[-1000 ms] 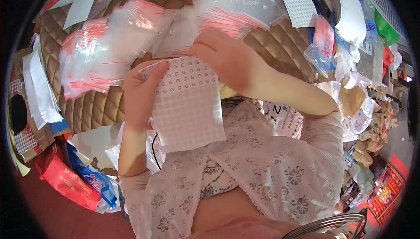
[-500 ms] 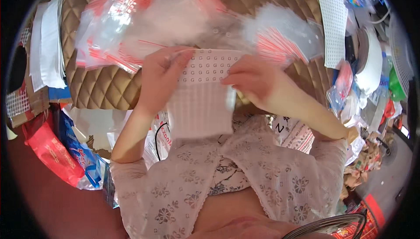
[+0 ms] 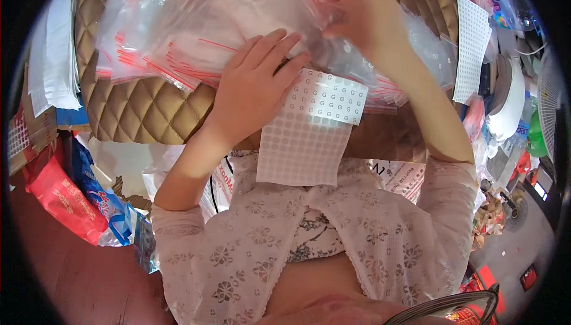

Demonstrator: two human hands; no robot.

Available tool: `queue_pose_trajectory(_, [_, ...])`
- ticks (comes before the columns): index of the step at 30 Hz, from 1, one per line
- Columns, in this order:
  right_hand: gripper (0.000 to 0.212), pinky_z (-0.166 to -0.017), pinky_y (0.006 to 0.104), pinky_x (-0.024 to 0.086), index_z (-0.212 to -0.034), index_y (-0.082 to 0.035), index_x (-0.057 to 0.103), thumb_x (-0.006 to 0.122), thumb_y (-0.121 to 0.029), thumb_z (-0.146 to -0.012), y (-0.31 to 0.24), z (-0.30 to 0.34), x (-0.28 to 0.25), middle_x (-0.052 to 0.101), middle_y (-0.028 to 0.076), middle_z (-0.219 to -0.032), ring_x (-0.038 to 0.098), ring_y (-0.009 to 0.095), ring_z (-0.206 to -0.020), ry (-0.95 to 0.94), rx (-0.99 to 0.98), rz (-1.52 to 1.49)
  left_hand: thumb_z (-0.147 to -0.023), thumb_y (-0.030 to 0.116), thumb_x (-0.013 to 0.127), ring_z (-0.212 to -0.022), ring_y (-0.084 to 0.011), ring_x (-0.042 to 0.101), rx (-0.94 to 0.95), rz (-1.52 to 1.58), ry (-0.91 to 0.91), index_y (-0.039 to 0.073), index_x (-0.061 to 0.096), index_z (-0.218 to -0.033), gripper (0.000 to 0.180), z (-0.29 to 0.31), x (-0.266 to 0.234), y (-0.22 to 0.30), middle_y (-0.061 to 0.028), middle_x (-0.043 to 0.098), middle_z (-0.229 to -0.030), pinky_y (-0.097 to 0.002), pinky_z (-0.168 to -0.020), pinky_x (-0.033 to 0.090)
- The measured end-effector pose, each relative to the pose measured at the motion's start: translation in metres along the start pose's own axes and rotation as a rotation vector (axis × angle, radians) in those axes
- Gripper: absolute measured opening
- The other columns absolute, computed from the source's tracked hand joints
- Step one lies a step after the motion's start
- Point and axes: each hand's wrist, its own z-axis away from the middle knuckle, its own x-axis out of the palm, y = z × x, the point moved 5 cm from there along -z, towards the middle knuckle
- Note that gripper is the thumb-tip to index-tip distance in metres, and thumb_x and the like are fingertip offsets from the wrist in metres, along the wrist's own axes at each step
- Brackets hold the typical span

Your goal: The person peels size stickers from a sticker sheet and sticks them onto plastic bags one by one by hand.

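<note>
Leaning over clear plastic bags with red strips (image 3: 140, 42), you spread your left hand (image 3: 251, 90) at the upper-left corner of a white paper sheet with dark letters and pale dots (image 3: 306, 152), nearer you than the bags; any pinch is hidden. Likely light and easily creased, it suits a side-edge hold. Your right hand (image 3: 372, 22) blurs over the bags, grip unclear.

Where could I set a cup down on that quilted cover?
The best spot seems the near left of the cover, bordered by bags, white papers and the left forearm. A narrow strip shows at right, between bags and the printed sheet. The middle is crowded: bags, left hand, right hand, sticker sheet.
</note>
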Motion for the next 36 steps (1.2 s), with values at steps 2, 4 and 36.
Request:
queue_pose_trajectory(2, [0.023, -0.065, 0.0396, 0.044, -0.087, -0.003, 0.047, 0.063, -0.003, -0.069, 0.005, 0.001, -0.003, 0.05, 0.014, -0.084, 0.053, 0.036, -0.077, -0.1, 0.058, -0.108, -0.077, 0.012, 0.061, -0.109, -0.0246, 0.052, -0.006, -0.062, 0.023, 0.006, 0.061, -0.105, 0.029, 0.002, 0.002, -0.002, -0.0064, 0.058, -0.114, -0.0387, -0.091, 0.041])
queue_pose_trajectory(4, [0.021, -0.063, 0.041, 0.043, -0.086, -0.006, 0.049, 0.062, -0.005, -0.07, 0.006, 0.004, -0.001, 0.053, 0.013, -0.087, 0.055, 0.034, -0.078, -0.128, 0.111, -0.476, -0.075, 0.013, 0.062, -0.109, -0.0245, 0.052, 0.045, -0.099, -0.031, 0.006, 0.061, -0.105, 0.03, 0.004, 0.005, 0.003, -0.0069, 0.057, -0.114, -0.0389, -0.09, 0.042])
queue_pose_trajectory(36, [0.014, -0.067, 0.0374, 0.043, -0.075, -0.007, 0.061, 0.068, -0.016, -0.067, 0.019, -0.021, 0.005, 0.059, 0.01, -0.065, 0.061, 0.025, -0.076, 0.096, 0.09, -0.384, -0.077, 0.013, 0.064, -0.109, -0.0259, 0.051, 0.017, -0.003, 0.055, 0.007, 0.059, -0.106, 0.03, 0.004, 0.001, -0.003, -0.0086, 0.056, -0.117, -0.0404, -0.09, 0.044])
